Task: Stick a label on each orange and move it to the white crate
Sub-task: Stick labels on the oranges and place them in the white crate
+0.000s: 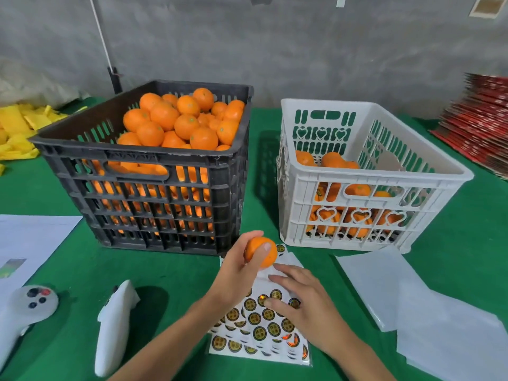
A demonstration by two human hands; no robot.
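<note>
Just below the centre of the frame, the left hand grips a small round orange, thumb across its front and fingers curled behind, lifting it above the green cloth table. Just right of it, the right hand lies with relaxed fingers on a white sheet of round gold-and-black labels, thumb tip touching one label. Above the held fruit, at centre left, a black slotted plastic crate is heaped with oranges. To the right, the white plastic crate with heart cut-outs holds a low layer of oranges. Blank white backing sheets lie at lower right, two white handheld controllers at lower left, yellow bags at upper left.
</note>
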